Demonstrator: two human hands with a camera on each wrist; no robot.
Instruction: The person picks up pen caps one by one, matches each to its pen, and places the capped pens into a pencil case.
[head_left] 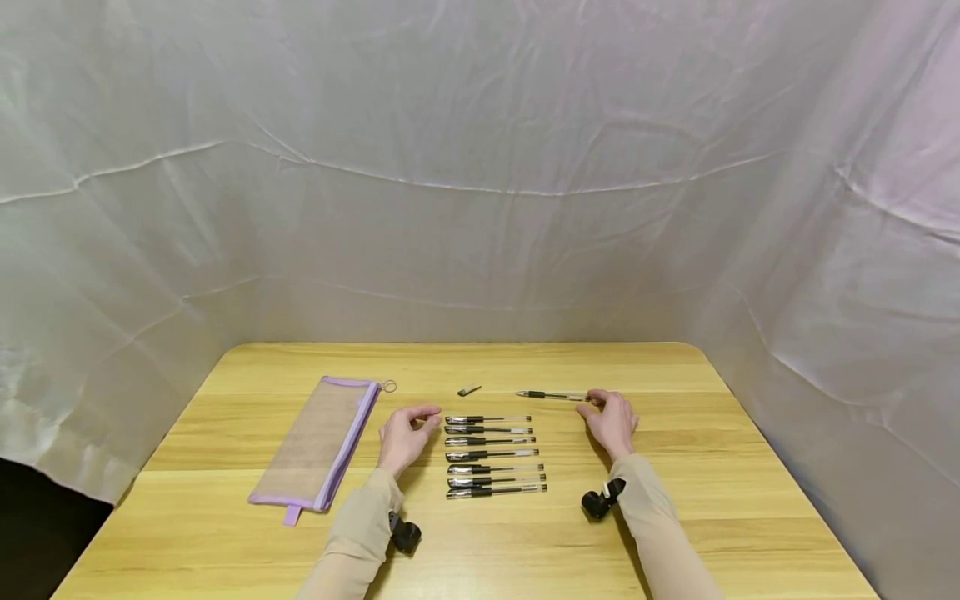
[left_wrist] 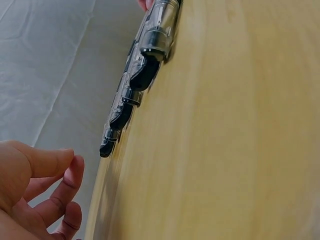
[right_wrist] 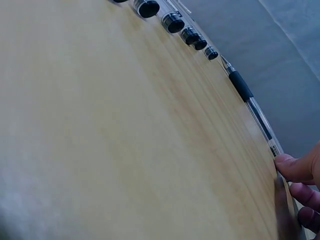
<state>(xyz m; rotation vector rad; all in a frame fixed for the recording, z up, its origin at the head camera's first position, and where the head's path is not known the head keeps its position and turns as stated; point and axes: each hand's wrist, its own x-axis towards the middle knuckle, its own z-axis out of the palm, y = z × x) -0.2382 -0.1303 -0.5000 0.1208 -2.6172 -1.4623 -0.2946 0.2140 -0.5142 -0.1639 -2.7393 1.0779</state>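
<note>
My right hand [head_left: 611, 421] pinches the back end of an uncapped gel pen [head_left: 551, 395] at the right. In the right wrist view the pen's black grip [right_wrist: 241, 86] and bare tip point away from the thumb [right_wrist: 295, 167]. A loose pen cap [head_left: 468, 390] lies on the table, apart from that pen's tip. Several capped black gel pens [head_left: 491, 455] form a column in the middle, caps to the left. Beside the upper caps is my left hand [head_left: 407, 435], its fingers loosely bent and holding nothing; the left wrist view shows thumb and forefinger close together.
A mesh zip pouch [head_left: 315, 442] with purple edging and a ring on its zip lies left of my left hand. The wooden table [head_left: 750, 517] has pale cloth [head_left: 480, 250] hanging behind it and at both sides.
</note>
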